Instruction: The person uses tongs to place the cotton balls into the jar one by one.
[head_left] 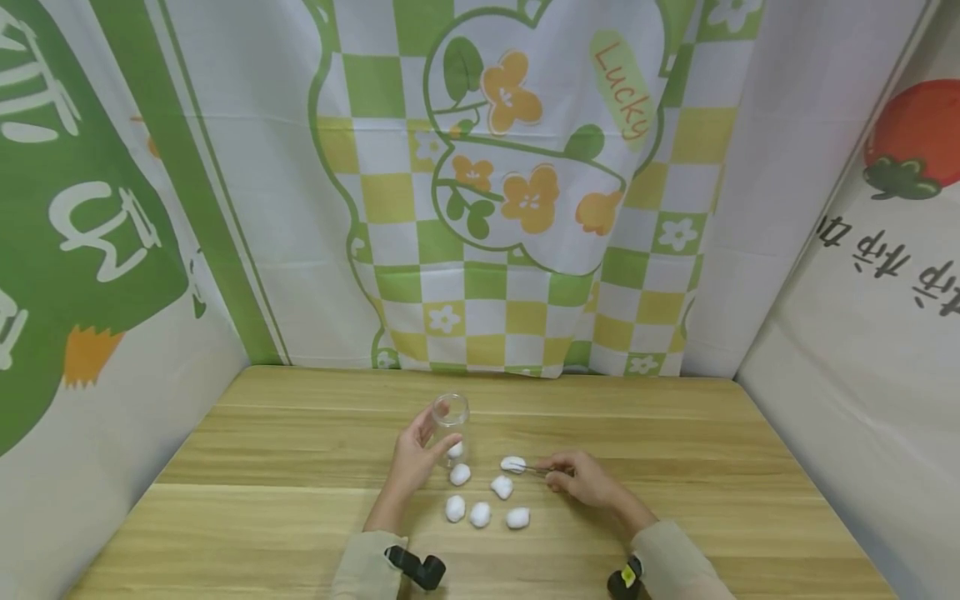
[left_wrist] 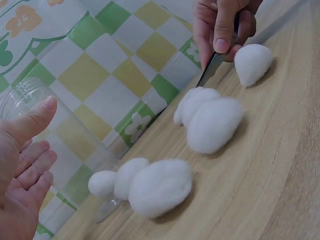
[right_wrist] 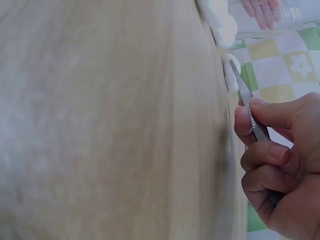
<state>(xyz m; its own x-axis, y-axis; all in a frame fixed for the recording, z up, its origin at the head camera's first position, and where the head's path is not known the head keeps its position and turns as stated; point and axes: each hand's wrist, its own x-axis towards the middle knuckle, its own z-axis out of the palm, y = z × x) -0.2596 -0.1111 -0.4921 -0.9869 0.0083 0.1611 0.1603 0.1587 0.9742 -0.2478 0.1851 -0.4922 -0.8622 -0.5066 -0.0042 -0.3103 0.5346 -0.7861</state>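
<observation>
Tweezers [head_left: 534, 468] in right hand [head_left: 581, 480], on cotton ball [head_left: 513, 463]

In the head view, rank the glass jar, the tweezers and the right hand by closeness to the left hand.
1. Glass jar: held in the left hand.
2. Tweezers: to its right, tips at a cotton ball.
3. Right hand: farthest right.

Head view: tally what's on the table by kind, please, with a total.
Cotton balls: 7, with 1 inside the jar and 1 at the tweezer tips
Clear glass jar: 1, held by the left hand
Metal tweezers: 1, in the right hand
Total: 9
</observation>
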